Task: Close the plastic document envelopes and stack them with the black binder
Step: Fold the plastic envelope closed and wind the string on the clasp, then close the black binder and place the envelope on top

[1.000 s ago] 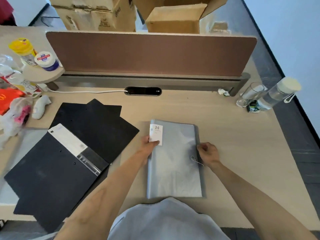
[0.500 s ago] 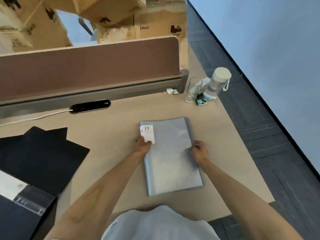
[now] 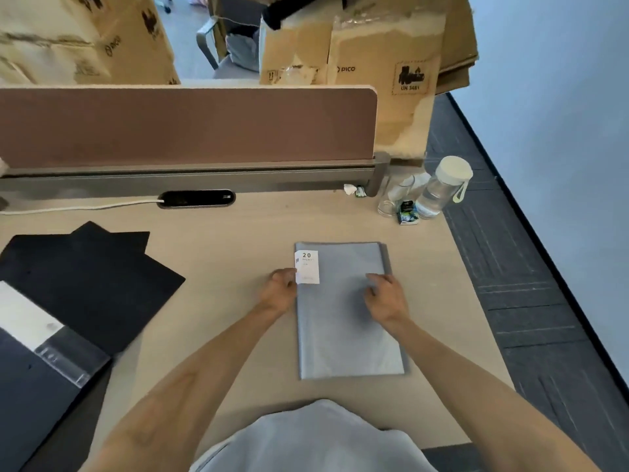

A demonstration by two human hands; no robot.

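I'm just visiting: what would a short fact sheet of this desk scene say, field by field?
surface: light wooden desk
item in hand: grey plastic document envelope, lying flat, white "20" label on its top left corner
left hand: at the envelope's left edge, beside the label
right hand: resting on the envelope's right part
black binder: lying open, left, apart from the envelope
back right corner: clear water bottle, drinking glass

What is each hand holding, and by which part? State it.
Left hand grips the grey envelope's left edge beside its white label. Right hand presses its right edge; whether its fingers pinch anything cannot be told.
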